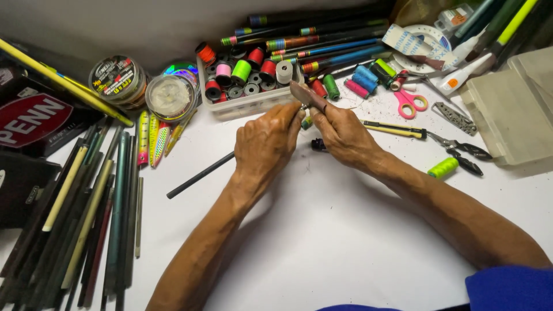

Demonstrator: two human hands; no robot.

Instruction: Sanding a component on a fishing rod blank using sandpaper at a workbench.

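Note:
My left hand grips a thin dark rod that runs down-left across the white table. Its fingertips meet my right hand just in front of the thread tray. My right hand pinches a small brownish flat piece against the rod's tip, where a small metal ring shows. A small dark part lies on the table under my hands.
A white tray of coloured thread spools sits behind my hands. Line spools, lures and many rod blanks lie left. Pink scissors, pliers, a green spool and a clear box lie right.

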